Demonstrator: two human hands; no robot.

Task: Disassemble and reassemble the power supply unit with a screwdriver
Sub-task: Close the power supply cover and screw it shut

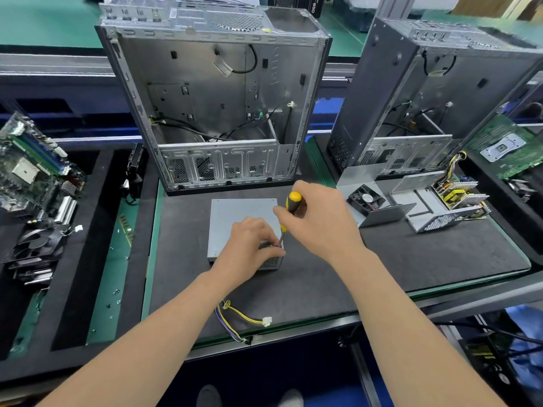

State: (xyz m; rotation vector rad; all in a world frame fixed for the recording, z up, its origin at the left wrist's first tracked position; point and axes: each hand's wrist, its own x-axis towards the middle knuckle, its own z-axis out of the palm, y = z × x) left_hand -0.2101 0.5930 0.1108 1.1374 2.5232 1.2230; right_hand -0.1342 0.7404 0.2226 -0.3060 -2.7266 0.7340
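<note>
Right hand point(320, 218): fingers wrapped round yellow-and-black-handled screwdriver point(290, 209); one.
Left hand point(249, 248): fingers curled over grey metal power supply unit point(235, 218), its 4 o'clock corner; one, mid-mat.
Open steel computer cases point(211, 98): two, 12 and 2 o'clock.

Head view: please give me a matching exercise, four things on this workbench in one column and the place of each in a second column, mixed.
1 screwdriver
2 power supply unit
3 yellow and purple wires
4 motherboard

A far left
B held by the left hand, on the mat
C in the right hand
D near the mat's front edge

Pairs: 1-C, 2-B, 3-D, 4-A
</note>
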